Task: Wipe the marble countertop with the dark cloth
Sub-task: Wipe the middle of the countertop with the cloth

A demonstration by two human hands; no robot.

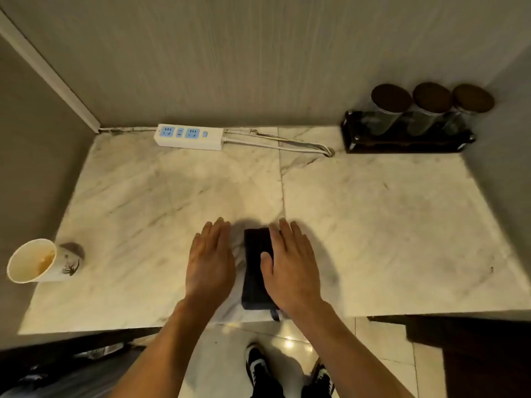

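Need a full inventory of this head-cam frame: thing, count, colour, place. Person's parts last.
marble countertop: 1, white with grey veins, fills the middle of the view
dark cloth: 1, black, folded, near the front edge, partly under the right hand
paper cup: 1, white with a dark print, orange residue inside, at the left edge
power strip: 1, white with blue sockets, back left by the wall
cord: 1, white, runs right from the strip
jars: 3, clear with brown lids, back right
tray: 1, black, under the jars
shoes: 2, black and white, on the tiled floor
left hand: 1, flat, open, left of the cloth
right hand: 1, flat, open, on the cloth
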